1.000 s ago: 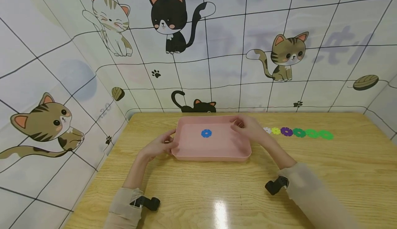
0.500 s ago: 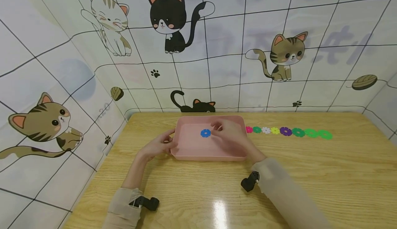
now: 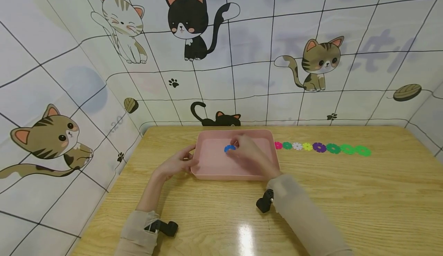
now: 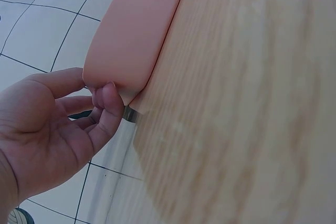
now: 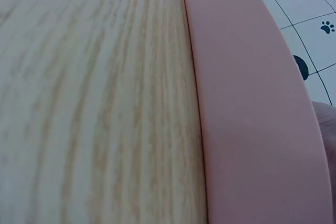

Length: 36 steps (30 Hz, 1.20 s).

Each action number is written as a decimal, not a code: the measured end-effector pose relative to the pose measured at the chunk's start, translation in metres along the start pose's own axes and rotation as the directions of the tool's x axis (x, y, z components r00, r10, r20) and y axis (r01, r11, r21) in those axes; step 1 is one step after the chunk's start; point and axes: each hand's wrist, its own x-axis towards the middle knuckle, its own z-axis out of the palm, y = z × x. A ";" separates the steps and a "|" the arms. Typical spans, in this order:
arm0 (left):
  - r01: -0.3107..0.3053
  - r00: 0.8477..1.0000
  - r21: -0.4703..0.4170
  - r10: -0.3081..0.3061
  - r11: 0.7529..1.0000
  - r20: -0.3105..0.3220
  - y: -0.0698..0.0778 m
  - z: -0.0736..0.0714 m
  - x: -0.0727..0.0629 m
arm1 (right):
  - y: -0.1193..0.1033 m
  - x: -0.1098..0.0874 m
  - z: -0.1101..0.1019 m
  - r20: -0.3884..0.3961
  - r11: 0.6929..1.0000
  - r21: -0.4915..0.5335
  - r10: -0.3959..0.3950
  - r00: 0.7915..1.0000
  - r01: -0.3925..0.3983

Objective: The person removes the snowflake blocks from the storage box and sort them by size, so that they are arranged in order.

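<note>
A pink tray (image 3: pixel 214 166) stands on the table, and my left hand (image 3: pixel 174 163) grips its left end. In the left wrist view the thumb and curled fingers (image 4: pixel 107 103) are at that end of the tray. Inside the tray, my right hand (image 3: pixel 245 147) pinches a blue flower-shaped disc (image 3: pixel 228 148), whose right and lower parts the fingers hide. The right wrist view shows the tray's front wall (image 5: pixel 252 98) with only a sliver of the hand behind it.
Right of the tray, a row of flower-shaped discs runs along the wooden table (image 3: pixel 311 202): pink (image 3: pixel 278 145), dark green, white, yellow, purple (image 3: pixel 319 147), then more green ones (image 3: pixel 362 150). A wall with cat drawings rises behind the table.
My right hand has moved left from the tray's right side to the blue disc and closed its fingers on it. The left hand has stayed at the tray's left end.
</note>
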 end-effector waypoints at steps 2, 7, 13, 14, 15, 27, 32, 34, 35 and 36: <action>0.001 1.000 0.002 -0.001 1.000 -0.002 0.000 0.000 0.000 | -0.001 0.001 0.001 -0.001 1.000 -0.013 0.009 1.000 -0.009; 0.007 1.000 0.003 -0.007 1.000 -0.004 0.000 0.001 0.000 | -0.001 0.001 0.002 0.003 1.000 0.011 0.020 1.000 -0.020; 0.008 1.000 -0.007 -0.008 1.000 -0.003 0.000 0.001 -0.001 | -0.001 0.001 0.002 0.005 1.000 0.026 -0.009 1.000 0.009; 0.009 1.000 -0.008 -0.009 1.000 -0.004 0.000 0.001 -0.001 | -0.001 0.001 0.001 0.004 0.999 0.030 -0.014 1.000 0.014; 0.007 1.000 -0.008 -0.007 1.000 -0.003 0.000 0.001 -0.001 | -0.001 0.000 0.001 0.002 0.999 0.029 -0.022 1.000 0.022; 0.002 1.000 -0.002 -0.002 1.000 -0.002 0.000 0.000 -0.001 | -0.001 -0.010 -0.010 -0.023 0.979 0.185 -0.078 0.997 0.081; 0.000 1.000 -0.001 0.000 1.000 -0.003 -0.001 0.000 0.000 | 0.001 -0.014 -0.018 -0.068 0.974 0.197 -0.097 0.993 0.108; 0.000 1.000 0.002 0.000 1.000 -0.004 -0.001 0.000 0.001 | 0.002 -0.016 -0.023 -0.084 0.977 0.187 -0.086 0.993 0.100; 0.000 1.000 0.003 0.000 1.000 -0.003 -0.002 0.000 0.001 | 0.003 -0.017 -0.024 -0.090 0.976 0.196 -0.084 0.992 0.100; 0.000 1.000 0.005 0.000 1.000 -0.003 -0.002 0.000 0.001 | 0.004 -0.018 -0.026 -0.095 0.975 0.200 -0.083 0.992 0.100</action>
